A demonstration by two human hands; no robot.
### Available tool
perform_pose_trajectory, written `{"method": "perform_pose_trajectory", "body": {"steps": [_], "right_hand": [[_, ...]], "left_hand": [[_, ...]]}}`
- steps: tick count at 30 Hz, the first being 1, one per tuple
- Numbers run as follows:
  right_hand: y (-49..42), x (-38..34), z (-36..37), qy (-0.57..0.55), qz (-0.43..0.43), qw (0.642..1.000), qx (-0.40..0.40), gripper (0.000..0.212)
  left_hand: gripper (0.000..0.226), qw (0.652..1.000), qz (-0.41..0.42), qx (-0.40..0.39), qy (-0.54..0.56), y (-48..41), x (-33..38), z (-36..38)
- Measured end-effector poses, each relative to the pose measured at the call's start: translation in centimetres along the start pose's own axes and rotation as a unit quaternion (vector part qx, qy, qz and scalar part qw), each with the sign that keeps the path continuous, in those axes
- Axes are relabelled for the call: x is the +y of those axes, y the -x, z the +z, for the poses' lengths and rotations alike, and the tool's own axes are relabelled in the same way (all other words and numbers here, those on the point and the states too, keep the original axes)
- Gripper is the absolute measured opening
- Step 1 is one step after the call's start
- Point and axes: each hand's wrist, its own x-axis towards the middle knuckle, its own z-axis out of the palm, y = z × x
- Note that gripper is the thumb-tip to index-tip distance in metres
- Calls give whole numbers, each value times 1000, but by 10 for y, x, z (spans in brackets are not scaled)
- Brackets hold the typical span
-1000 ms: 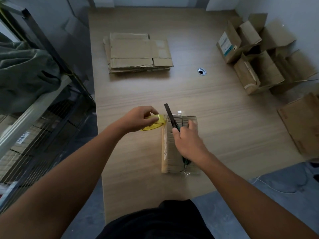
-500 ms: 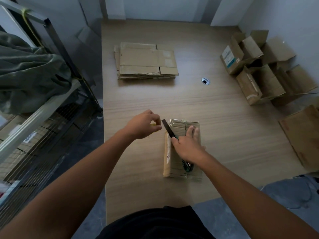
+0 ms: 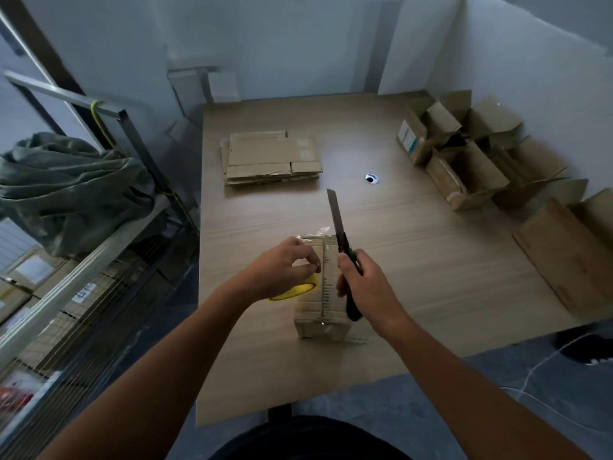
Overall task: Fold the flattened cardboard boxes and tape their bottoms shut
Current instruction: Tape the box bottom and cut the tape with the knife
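The left hand pinches the tape roll. The right hand grips the knife over the box, which is probably light and crushable and best held by its edges.

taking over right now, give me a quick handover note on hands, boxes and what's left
Left hand grips the yellow tape roll at the small box's left side, near the table's front edge.
Right hand grips the utility knife, blade out, pointing away above the box.
Done: clear tape runs along the box's top seam; folded boxes sit at right.
To do: smooth the loose far tape end, then the stack of flattened boxes.
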Motion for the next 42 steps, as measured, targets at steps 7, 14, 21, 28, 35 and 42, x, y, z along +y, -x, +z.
{"method": "perform_pose_trajectory", "body": {"steps": [7, 14, 21, 28, 35, 42], "right_hand": [[59, 16, -35, -155, 54, 985, -54, 13], [102, 36, -45, -160, 26, 986, -27, 22], [102, 41, -37, -155, 44, 987, 25, 19], [71, 36, -24, -207, 85, 972, 73, 18], [43, 49, -23, -200, 112, 963, 139, 16], [21, 89, 2, -60, 157, 969, 182, 25]], "left_hand": [[6, 999, 34, -10, 2, 31, 49, 42], [12, 1000, 19, -14, 17, 70, 58, 81], [33, 993, -20, -22, 110, 88, 49, 92], [45, 936, -39, 54, 347, 80, 16, 74], [28, 999, 4, 21, -47, 54, -32, 0], [45, 980, -13, -55, -191, 3, -77, 10]]}}
